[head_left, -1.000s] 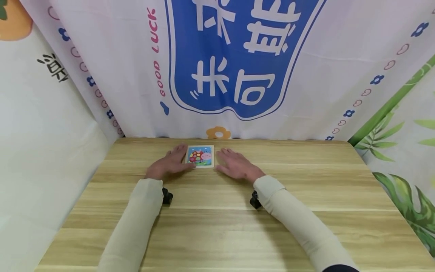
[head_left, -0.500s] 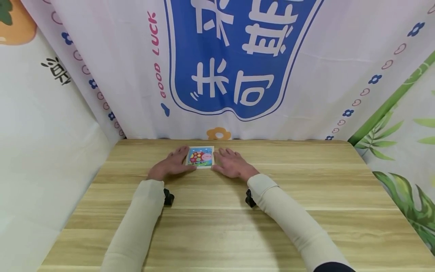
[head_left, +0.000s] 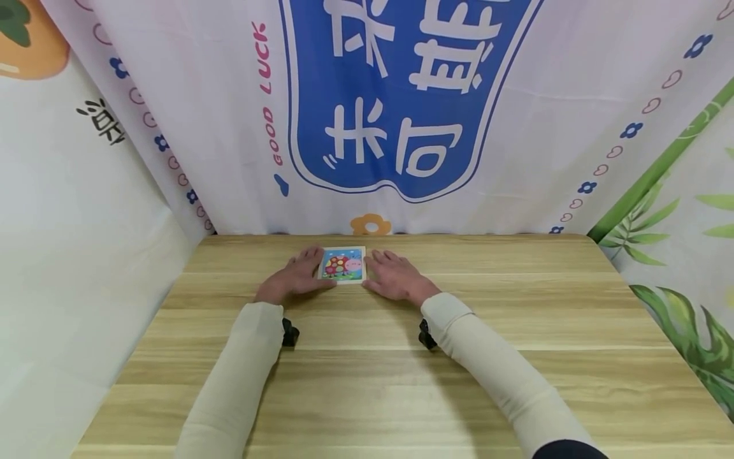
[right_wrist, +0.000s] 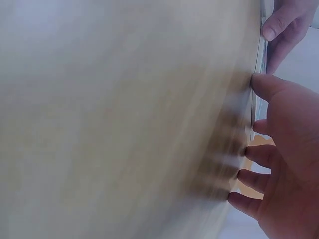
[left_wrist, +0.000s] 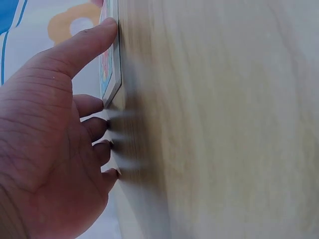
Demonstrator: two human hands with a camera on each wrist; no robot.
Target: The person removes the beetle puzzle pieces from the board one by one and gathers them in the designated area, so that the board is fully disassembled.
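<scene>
A thin square picture board with a red spotted ladybug on blue lies flat near the far edge of the wooden table. At its left side is my left hand, thumb on the near left corner and fingers spread along the left edge. My right hand lies at the right side, its thumb by the near right corner. In the left wrist view, the left thumb presses against the board's pale edge. The right wrist view shows the right fingertips down at the table, fingers apart.
Behind the table hangs a white cloth with a blue printed panel. Printed cloths also stand at the left and right. A small black wrist camera sits under each cuff.
My right hand has moved left, closing the small gap to the board's right edge. The left hand stays at the left edge, and the head view has shifted slightly.
</scene>
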